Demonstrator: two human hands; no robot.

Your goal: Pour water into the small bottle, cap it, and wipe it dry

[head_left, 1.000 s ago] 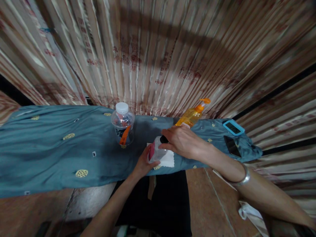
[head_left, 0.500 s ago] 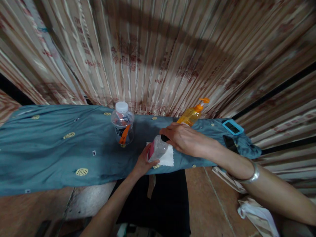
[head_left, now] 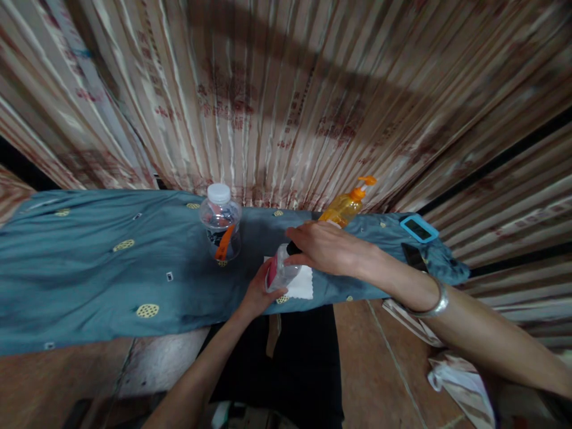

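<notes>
My left hand [head_left: 258, 290] is wrapped round a small clear bottle [head_left: 286, 275] with a pink label, tilted toward the right. At the bottle's upper end, the fingers of my right hand [head_left: 328, 247] close on a black cap [head_left: 292, 248]. Whether the cap is still seated on the bottle is hard to tell. Under the bottle lies a white cloth [head_left: 304, 285] with a scalloped edge. Just beyond my right hand stands a pump bottle [head_left: 343, 208] of yellow liquid with an orange pump head, its lower part hidden by the hand.
A large clear jar [head_left: 222, 223] with a white lid and an orange strip stands left of my hands. At the right end of the teal cloth-covered table [head_left: 98, 268] lie a blue-framed device [head_left: 419, 229] and a dark flat object [head_left: 413, 256]. A patterned curtain [head_left: 268, 107] hangs behind.
My right hand has turned slightly and shifted a little left over the cap, with the thumb side now lower. My left hand still holds the bottle in nearly the same place.
</notes>
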